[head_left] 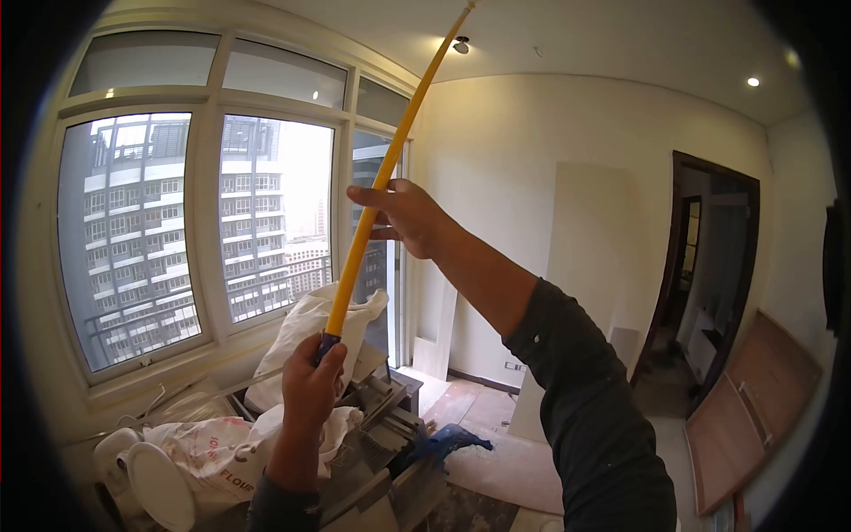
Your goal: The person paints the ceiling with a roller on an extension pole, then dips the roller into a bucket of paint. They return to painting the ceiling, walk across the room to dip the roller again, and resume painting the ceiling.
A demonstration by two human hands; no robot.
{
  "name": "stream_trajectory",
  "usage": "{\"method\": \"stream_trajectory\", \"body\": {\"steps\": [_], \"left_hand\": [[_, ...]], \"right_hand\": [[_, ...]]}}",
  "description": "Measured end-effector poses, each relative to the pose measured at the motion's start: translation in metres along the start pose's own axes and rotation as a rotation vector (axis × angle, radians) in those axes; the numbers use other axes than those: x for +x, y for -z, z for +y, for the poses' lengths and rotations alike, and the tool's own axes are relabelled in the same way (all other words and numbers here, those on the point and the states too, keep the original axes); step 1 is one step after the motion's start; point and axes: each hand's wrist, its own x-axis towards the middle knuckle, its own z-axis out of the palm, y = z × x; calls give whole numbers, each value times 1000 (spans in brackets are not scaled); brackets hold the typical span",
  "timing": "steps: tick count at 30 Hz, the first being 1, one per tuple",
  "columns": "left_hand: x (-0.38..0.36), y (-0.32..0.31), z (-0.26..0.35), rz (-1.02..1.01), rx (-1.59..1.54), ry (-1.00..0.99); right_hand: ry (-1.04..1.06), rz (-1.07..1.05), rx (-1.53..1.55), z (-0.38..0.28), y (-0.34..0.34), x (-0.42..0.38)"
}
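While the left hand [312, 383] wraps its fingers and thumb around the dark blue end [326, 346] of a long yellow pole [356, 257], the right hand [406, 218] holds the same pole higher up, pinching the shaft between its thumb and fingers. The pole slants up and away to the right, in front of the windows [277, 213], and its far tip reaches up to the ceiling [576, 35], close to a ceiling light [461, 45]; whether the tip touches the ceiling, I cannot tell. Both forearms are in dark sleeves [596, 417].

Behind and below the left hand, a white cloth bag [297, 341] stands against the window wall, and a white sack with red print [199, 448] lies beside it. A round white lid [160, 487] tilts at the near left of the sack. To the right of the left hand is a pile of grey pieces [377, 426], with a crumpled blue plastic bag [450, 441] next to it on the right.

Across the room, a dark-framed doorway [700, 275] opens in the pale wall [496, 177], and reddish-brown boards [753, 408] lean at the right.
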Motion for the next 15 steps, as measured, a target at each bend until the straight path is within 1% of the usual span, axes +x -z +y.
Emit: {"method": "stream_trajectory", "body": {"steps": [8,9,12,13,15], "left_hand": [[-90,86,37,11,-62,-76],[-102,94,43,49,-54,-68],[-137,125,62,73,-9,-74],[-148,136,64,100,-18,-98],[-172,151,77,143,-38,-82]], "right_hand": [[25,-98,35,-38,-108,-55],[24,-137,35,-45,-121,-63],[46,-179,16,-53,-160,-78],[33,-216,6,-58,-171,-84],[27,-234,-10,-70,-196,-101]]}}
